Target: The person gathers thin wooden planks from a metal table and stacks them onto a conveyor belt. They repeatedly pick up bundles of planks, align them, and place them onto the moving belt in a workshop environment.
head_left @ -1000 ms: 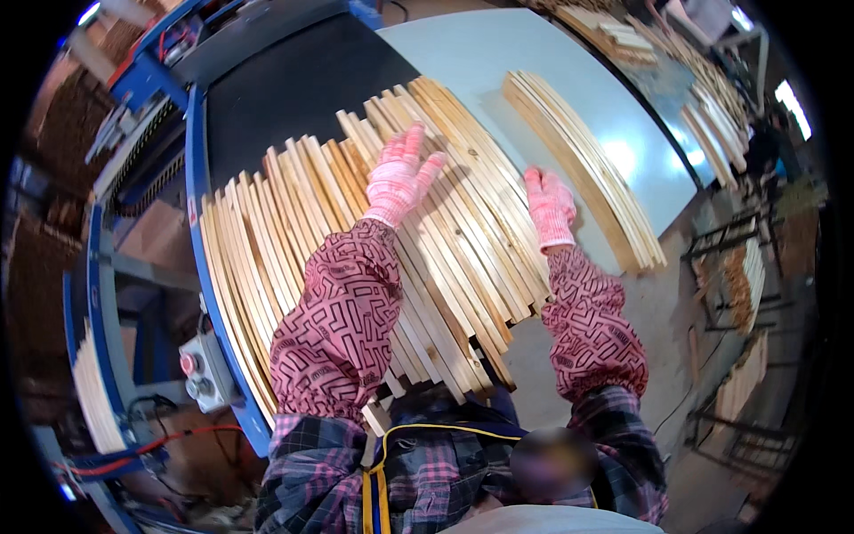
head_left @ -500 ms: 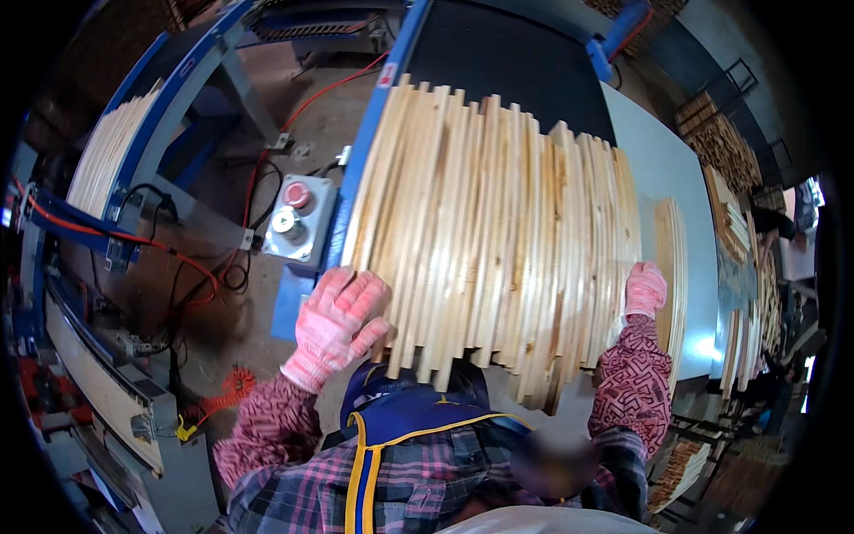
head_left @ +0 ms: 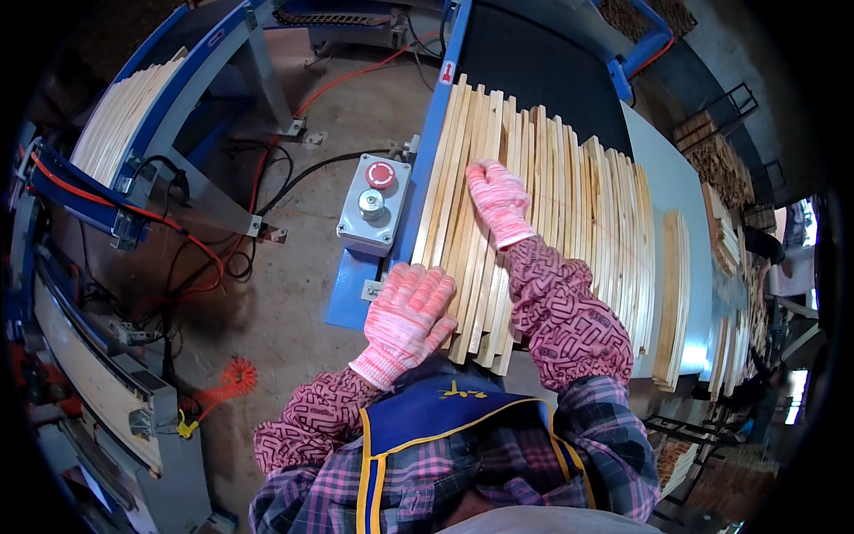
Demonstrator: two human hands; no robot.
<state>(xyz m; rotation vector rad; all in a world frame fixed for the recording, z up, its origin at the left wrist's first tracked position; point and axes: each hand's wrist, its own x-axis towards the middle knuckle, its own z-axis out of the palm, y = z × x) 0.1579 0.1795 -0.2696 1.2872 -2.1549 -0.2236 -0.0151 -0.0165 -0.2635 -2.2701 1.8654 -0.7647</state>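
Head view: the wooden strips [head_left: 578,209] you're working on lie side by side in a wide layer on the black belt [head_left: 543,53], near ends pointing at your navy apron [head_left: 445,409], far ends all ragged. Your left hand [head_left: 410,307] is down at the near left corner of the layer, fingers stretched out and a bit apart, thumb away from them over the strip ends. Your right hand [head_left: 500,203] lies on top farther up, fingers close together; can't tell if they're pinching a strip or just resting.

My guess on handling: each strip is light and stiff, hard to break, but long enough to swing if you only hold one end. Bare smooth wood might slide a bit under knit gloves. For one strip I'd grab near its middle; for a bunch, squeeze from both sides, or square up the ends with a flat palm.

Watch your left: the blue rail [head_left: 434,133] runs right along the layer, and the grey control box [head_left: 360,233] with its red button [head_left: 381,175] is just past your fingers. Over on the right, a separate bundle of strips [head_left: 672,303] sits on the pale table [head_left: 656,173]. Your right sleeve [head_left: 574,311] also covers part of the layer.
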